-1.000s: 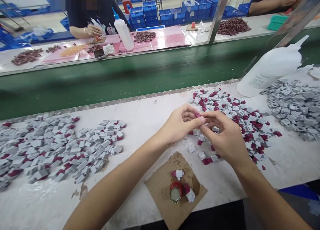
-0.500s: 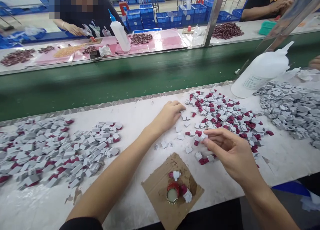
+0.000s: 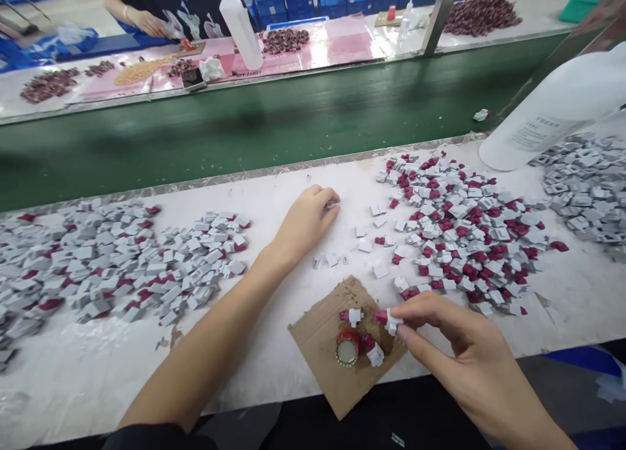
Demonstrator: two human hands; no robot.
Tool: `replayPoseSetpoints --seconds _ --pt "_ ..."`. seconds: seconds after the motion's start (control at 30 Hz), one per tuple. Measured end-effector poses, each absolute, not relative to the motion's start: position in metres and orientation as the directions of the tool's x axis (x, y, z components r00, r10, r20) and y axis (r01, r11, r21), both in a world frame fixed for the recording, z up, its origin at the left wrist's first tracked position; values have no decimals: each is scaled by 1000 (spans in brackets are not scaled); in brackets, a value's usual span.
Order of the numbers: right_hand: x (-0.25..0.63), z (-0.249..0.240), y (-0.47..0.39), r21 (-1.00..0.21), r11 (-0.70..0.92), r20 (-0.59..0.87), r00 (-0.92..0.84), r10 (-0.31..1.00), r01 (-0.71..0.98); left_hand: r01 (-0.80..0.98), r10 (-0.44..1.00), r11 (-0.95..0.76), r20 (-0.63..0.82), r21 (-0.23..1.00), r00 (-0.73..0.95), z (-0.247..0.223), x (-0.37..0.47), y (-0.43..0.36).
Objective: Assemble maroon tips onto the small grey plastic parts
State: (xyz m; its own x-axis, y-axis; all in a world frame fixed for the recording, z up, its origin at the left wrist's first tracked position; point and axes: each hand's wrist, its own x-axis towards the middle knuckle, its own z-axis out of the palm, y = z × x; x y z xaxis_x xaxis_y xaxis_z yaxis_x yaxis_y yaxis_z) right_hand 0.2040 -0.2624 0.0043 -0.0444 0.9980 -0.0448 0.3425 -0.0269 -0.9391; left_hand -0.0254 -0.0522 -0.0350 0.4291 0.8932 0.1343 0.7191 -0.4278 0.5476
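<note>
My right hand (image 3: 450, 345) pinches a small white-and-maroon plastic part (image 3: 392, 322) between thumb and index finger, just over the right corner of a brown cardboard piece (image 3: 317, 345). On the cardboard lie two similar parts, one above (image 3: 356, 317) and one to the right (image 3: 375, 353) of a red bottle cap (image 3: 347, 350) whose pale inside faces up. My left hand (image 3: 308, 222) rests near the table's middle, its fingers closed on a small white piece (image 3: 333, 204) that is mostly hidden. Several loose white pieces (image 3: 364, 245) lie to its right.
A heap of white-and-maroon parts (image 3: 464, 228) spreads at right, another (image 3: 122, 261) at left. Grey-white pieces (image 3: 587, 189) lie far right beside a large white bottle (image 3: 548, 111). Beyond runs a green belt (image 3: 244, 134); across it a co-worker's hand (image 3: 149, 24) is visible.
My right hand has come down from the heap's edge to the cardboard with its part. My left hand has drawn back left from the loose pieces, holding a white piece. The view has tilted downward.
</note>
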Motion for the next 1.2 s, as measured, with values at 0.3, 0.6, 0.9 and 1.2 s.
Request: replayPoseSetpoints --seconds 0.3,0.6,0.9,1.2 --pt "177 -8 -279 -887 296 192 -298 935 356 728 892 -442 172 525 418 -44 -30 -84" --pt "176 -8 -282 -861 307 159 -360 919 404 515 947 -301 188 803 261 -23 -44 -93" --pt "171 -3 -277 -831 327 176 -344 922 450 677 957 -229 33 699 290 -21 -54 -97" --pt "187 4 -262 -988 17 12 -33 999 155 275 958 -38 -43 961 283 -12 -46 -106"
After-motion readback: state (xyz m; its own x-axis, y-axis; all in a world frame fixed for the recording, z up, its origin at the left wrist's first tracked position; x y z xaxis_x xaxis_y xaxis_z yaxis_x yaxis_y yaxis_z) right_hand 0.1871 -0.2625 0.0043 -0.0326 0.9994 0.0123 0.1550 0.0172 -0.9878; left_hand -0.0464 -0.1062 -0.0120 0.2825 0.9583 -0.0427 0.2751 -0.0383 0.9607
